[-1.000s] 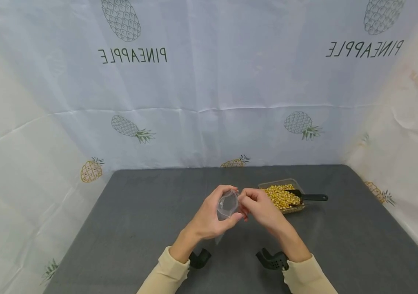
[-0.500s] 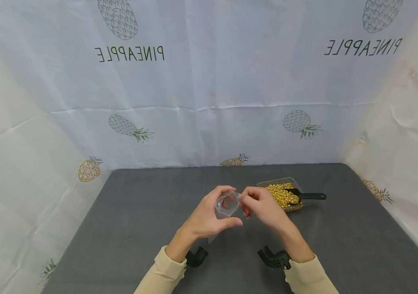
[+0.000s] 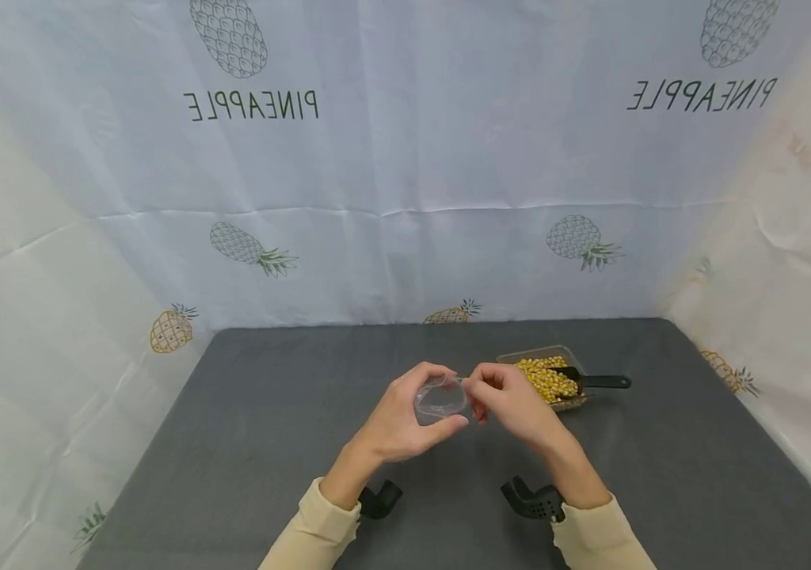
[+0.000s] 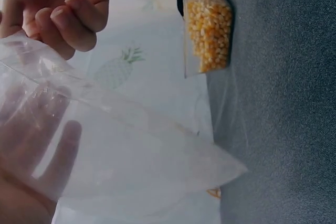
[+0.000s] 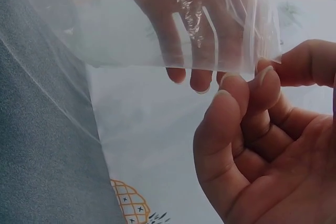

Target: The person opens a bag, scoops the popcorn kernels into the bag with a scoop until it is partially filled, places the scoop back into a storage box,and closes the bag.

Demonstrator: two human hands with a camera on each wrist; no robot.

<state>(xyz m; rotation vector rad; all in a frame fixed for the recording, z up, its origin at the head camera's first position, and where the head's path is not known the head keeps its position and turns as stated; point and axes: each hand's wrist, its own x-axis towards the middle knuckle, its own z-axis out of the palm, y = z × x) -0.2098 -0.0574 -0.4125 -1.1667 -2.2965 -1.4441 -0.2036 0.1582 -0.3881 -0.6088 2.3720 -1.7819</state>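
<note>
A clear plastic bag (image 3: 441, 401) hangs between the two hands with its mouth spread upward. The left hand (image 3: 402, 421) curves in a C around the mouth, thumb on the near side and fingers on the far side. In the left wrist view the body of the bag (image 4: 142, 145) tapers down to a corner, and nothing is visible inside it. At the bag's right edge, the right hand (image 3: 512, 402) pinches the rim. The right wrist view shows that pinch between thumb and index finger (image 5: 310, 62), the other fingers curled below.
Behind the right hand stands a clear tub (image 3: 544, 352) of yellow corn kernels (image 3: 548, 380). A black scoop (image 3: 605, 381) rests in it, handle pointing right. Grey cloth covers the table (image 3: 291, 396). A pineapple-print curtain (image 3: 391, 261) encloses the back and sides.
The bag's mouth looks wider and flatter than before. Both hands have shifted a little left and keep their holds. The corn tub and scoop have stayed in place.
</note>
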